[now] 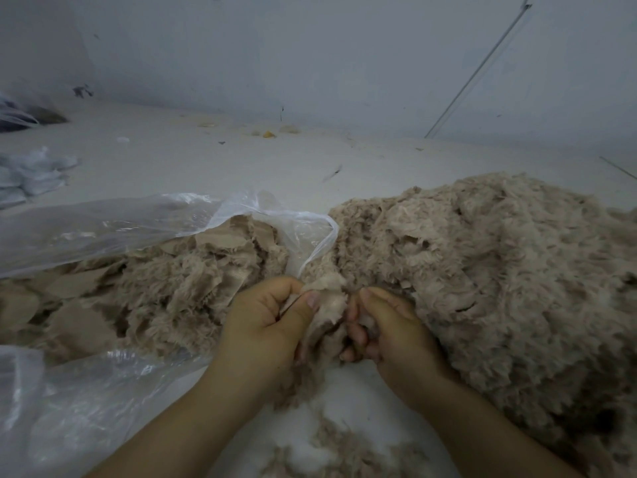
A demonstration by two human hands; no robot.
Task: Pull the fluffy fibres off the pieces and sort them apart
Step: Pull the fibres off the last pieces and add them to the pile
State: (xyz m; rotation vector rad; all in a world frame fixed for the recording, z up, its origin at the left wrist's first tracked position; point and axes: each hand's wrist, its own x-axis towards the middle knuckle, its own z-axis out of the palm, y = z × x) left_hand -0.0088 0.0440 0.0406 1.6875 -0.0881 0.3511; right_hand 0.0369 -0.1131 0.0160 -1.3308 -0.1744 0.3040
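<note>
A pale, dusty work surface point(213, 167) runs away to a grey-white wall point(310, 46), where a thin rod point(482, 63) leans down toward the far right. Small yellowish scraps point(269, 133) lie along the far edge by the wall, and a bluish-white wad of stuffing point(31, 174) sits at the far left. The bare middle stretch of the surface, between the wall and the piles, is the only open ground. On the right a big heap of beige fluffy fibres point(499, 270) spreads from mid-scene to the near right edge. On the left a clear plastic bag point(103, 225) lies open, with flat beige fabric pieces point(155, 288) spilling from its mouth; more of the plastic crumples at the near left. Between the two piles, the left hand point(265, 326) curls round one furry piece point(327, 305), its thumb pressed on top, while the right hand point(389, 329) just beside it pinches a pale tuft at that piece's edge. Loose white and beige fluff point(331, 432) litters the near surface between the forearms.
</note>
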